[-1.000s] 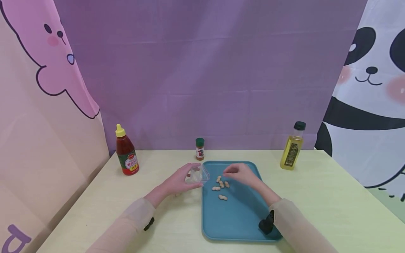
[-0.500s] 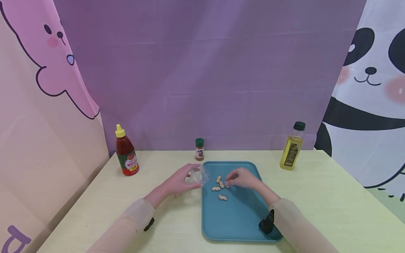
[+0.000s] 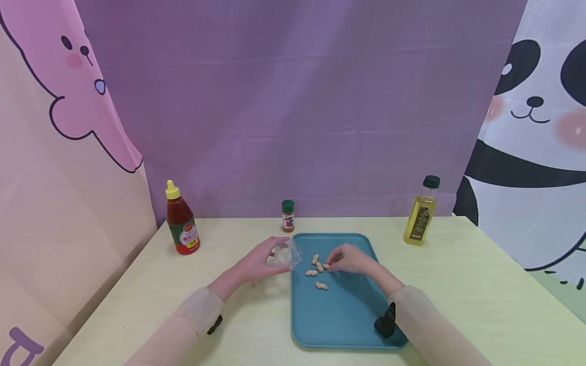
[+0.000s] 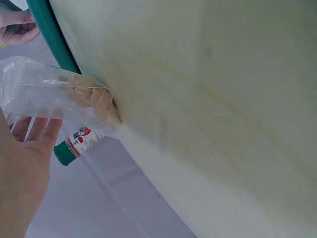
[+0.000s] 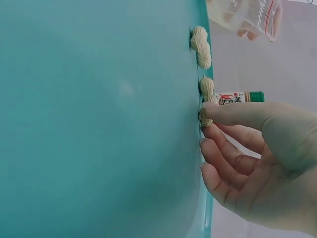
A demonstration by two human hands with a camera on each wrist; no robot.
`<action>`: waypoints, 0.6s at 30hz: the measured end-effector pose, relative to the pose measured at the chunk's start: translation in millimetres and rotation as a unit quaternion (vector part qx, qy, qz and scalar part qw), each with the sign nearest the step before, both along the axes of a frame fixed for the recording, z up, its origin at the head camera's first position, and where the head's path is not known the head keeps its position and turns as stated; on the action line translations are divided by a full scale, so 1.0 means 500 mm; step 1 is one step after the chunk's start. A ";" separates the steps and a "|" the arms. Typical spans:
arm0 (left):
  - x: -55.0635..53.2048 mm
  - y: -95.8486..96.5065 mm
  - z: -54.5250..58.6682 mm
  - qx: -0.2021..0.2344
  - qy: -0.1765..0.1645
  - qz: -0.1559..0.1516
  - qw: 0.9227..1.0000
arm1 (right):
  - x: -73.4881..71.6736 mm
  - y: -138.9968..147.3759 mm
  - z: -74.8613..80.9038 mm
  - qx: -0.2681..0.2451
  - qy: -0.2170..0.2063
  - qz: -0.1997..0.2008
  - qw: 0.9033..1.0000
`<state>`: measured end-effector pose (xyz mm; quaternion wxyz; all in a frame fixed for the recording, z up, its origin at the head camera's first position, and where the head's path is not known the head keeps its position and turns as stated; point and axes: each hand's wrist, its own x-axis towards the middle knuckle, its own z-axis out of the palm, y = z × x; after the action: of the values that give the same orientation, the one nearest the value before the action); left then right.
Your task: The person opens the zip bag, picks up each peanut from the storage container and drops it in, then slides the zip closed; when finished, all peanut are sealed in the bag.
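My left hand (image 3: 262, 263) grips a clear zip bag (image 4: 37, 91), held with its mouth spread toward the blue tray (image 3: 341, 320). Several peanuts (image 4: 94, 97) lie at the bottom of that bag, as the left wrist view shows. Over the tray, my right hand (image 3: 350, 258) pinches a peanut (image 5: 205, 119) between thumb and index finger, low at the tray's surface; its other fingers are loosely bent. More peanuts lie to the left on the tray, among them one nearer the front (image 3: 321, 286) and one close to the left rim (image 3: 311, 273).
A small green-capped spice jar (image 3: 288, 216) stands behind the bag. At the back left is a ketchup bottle (image 3: 183, 223) with a yellow cap, and an oil bottle (image 3: 421, 216) stands at the back right. A purple cloth (image 3: 293, 112) hangs behind the table.
My right hand has come down and slightly forward onto the rightmost peanut of the cluster and now pinches it. The left hand keeps the bag in about the same place.
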<state>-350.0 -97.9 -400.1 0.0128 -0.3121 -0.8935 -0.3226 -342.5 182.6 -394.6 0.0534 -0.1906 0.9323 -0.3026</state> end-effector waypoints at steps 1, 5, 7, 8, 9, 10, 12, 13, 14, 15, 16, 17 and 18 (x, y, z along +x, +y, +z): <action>0.000 0.000 0.000 0.000 0.000 0.000 1.000 | 0.000 0.002 0.001 0.001 0.004 0.003 1.000; 0.001 0.000 0.001 -0.001 0.000 -0.001 1.000 | 0.000 0.010 0.002 0.004 0.014 0.006 1.000; 0.001 0.000 0.001 -0.001 -0.001 0.000 1.000 | 0.000 0.013 0.002 0.006 0.017 0.008 1.000; 0.001 -0.001 0.000 -0.001 -0.001 0.000 1.000 | 0.000 0.014 0.003 0.007 0.016 0.006 1.000; 0.001 -0.001 0.000 -0.001 -0.002 0.000 1.000 | 0.000 0.015 0.004 0.006 0.016 0.006 1.000; 0.001 -0.001 0.000 -0.001 -0.002 0.000 1.000 | 0.001 0.016 0.005 0.008 0.018 0.009 1.000; 0.000 -0.001 0.000 -0.002 -0.001 0.000 1.000 | 0.001 0.017 0.006 0.011 0.025 0.010 1.000; 0.000 -0.001 0.001 -0.003 0.000 0.000 1.000 | 0.001 0.018 0.006 0.014 0.027 0.010 0.999; 0.000 -0.001 0.001 -0.004 0.001 0.000 1.000 | 0.001 0.018 0.006 0.017 0.031 0.009 0.999; 0.000 -0.001 0.001 -0.005 0.001 0.000 1.000 | 0.001 0.018 0.006 0.019 0.035 0.010 0.999; 0.001 -0.001 0.001 -0.006 0.002 0.000 1.000 | 0.001 0.018 0.005 0.023 0.039 0.010 0.999; 0.001 -0.001 0.002 -0.006 0.002 0.000 1.000 | 0.001 0.018 0.005 0.025 0.039 0.008 0.999; 0.001 -0.001 0.002 -0.006 0.002 0.000 1.000 | 0.001 0.018 0.005 0.027 0.040 0.007 0.999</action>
<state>-349.4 -98.2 -399.2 0.0129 -0.3132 -0.8954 -0.3164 -342.3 191.7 -392.2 0.0234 -0.2078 0.9402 -0.2688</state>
